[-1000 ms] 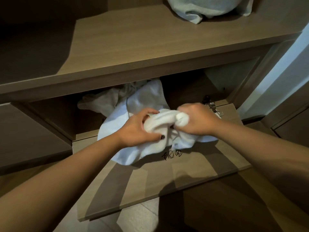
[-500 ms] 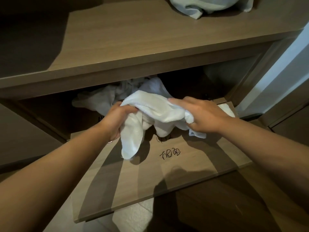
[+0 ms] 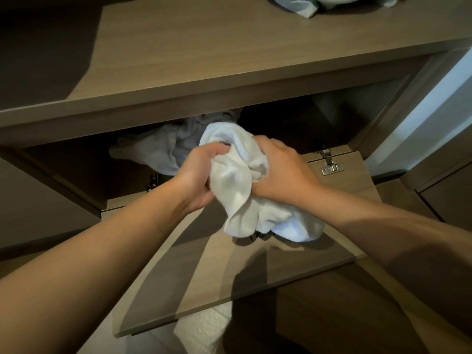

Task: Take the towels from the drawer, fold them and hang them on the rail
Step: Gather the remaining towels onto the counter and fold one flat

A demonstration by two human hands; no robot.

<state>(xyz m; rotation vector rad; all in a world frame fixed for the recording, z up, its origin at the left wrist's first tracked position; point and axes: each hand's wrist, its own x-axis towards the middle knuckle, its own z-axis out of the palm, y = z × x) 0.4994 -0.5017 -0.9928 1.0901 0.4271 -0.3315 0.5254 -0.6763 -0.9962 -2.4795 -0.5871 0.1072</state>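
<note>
A crumpled white towel is bunched between both hands above the open flap door of the low compartment. My left hand grips its left side with curled fingers. My right hand grips its right side; the towel's lower end hangs down onto the flap. Another pale towel lies crumpled inside the dark compartment behind my hands. No rail is in view.
A wooden shelf runs above the compartment, with a grey-white cloth at its far edge. A metal hinge sits on the flap's right corner. Closed cabinet fronts flank both sides; pale floor tile shows below.
Both hands have drawn closer together and bunched the towel into a tighter wad; its loose end now hangs at the right instead of the left.
</note>
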